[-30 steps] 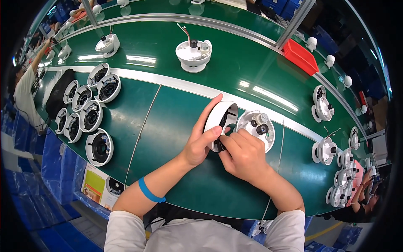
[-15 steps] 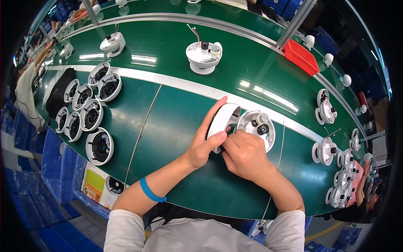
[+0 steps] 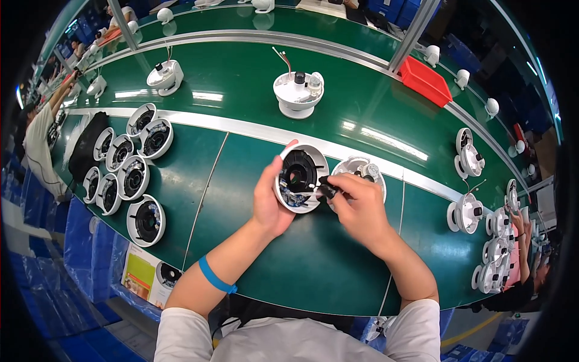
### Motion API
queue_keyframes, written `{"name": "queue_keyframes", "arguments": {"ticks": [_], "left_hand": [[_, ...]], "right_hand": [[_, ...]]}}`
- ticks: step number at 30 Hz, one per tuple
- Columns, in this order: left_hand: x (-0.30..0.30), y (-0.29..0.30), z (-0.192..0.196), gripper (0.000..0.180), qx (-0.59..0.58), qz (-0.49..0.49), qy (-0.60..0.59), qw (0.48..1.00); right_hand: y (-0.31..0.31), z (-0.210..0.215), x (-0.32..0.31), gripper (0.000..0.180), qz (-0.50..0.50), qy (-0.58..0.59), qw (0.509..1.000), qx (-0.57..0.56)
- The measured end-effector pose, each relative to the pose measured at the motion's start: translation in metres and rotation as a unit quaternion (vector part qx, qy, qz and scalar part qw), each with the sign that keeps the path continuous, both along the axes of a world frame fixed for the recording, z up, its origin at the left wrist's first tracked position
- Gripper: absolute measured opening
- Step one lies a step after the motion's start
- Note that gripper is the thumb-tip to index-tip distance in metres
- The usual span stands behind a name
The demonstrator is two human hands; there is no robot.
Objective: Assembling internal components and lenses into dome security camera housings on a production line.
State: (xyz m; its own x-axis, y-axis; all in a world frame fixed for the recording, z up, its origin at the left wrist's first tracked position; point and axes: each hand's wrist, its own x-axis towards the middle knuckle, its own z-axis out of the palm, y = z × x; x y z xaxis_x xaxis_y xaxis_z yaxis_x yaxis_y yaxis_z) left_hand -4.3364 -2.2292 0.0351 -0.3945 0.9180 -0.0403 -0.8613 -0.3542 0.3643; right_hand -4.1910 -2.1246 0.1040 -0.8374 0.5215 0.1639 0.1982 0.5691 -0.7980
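My left hand [image 3: 269, 205] grips a round white camera housing [image 3: 321, 161] by its left side. The housing is tilted so its black inside faces me, with a small circuit board [image 3: 294, 199] at its lower edge. My right hand [image 3: 367, 214] pinches a small black part [image 3: 326, 188] at the housing's right rim. Something thin and pale runs from that part into the housing; its kind is too small to make out. Just behind the right hand stands a white camera base [image 3: 378, 188] with a dark lens, partly hidden by the fingers.
Several round housings [image 3: 146, 220] lie on the left of the green table. Another camera base [image 3: 297, 96] with loose wires stands ahead on the conveyor belt. Several camera assemblies [image 3: 467, 214] stand at the right, near a person's arm. A red tray [image 3: 425, 81] sits at the far right.
My left hand has turned the housing so its open black inside faces me. My right hand has risen slightly, and the black part in its fingers now shows. The belt's camera base has shifted slightly nearer and rightward.
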Motion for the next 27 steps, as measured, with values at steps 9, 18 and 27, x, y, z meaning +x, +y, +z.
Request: {"name": "queue_keyframes", "arguments": {"ticks": [9, 18, 27], "left_hand": [[0.041, 0.016, 0.005, 0.069, 0.008, -0.002, 0.198, 0.98], [0.076, 0.042, 0.0, 0.071, 0.003, 0.006, 0.221, 0.975], [0.123, 0.074, -0.008, 0.069, -0.005, 0.027, 0.303, 0.953]], "right_hand": [[0.015, 0.01, 0.029, 0.032, 0.121, 0.017, 0.933, 0.337], [0.037, 0.009, 0.058, 0.024, 0.156, -0.002, 0.925, 0.347], [0.056, -0.001, 0.102, 0.011, 0.111, -0.044, 0.945, 0.304]]}}
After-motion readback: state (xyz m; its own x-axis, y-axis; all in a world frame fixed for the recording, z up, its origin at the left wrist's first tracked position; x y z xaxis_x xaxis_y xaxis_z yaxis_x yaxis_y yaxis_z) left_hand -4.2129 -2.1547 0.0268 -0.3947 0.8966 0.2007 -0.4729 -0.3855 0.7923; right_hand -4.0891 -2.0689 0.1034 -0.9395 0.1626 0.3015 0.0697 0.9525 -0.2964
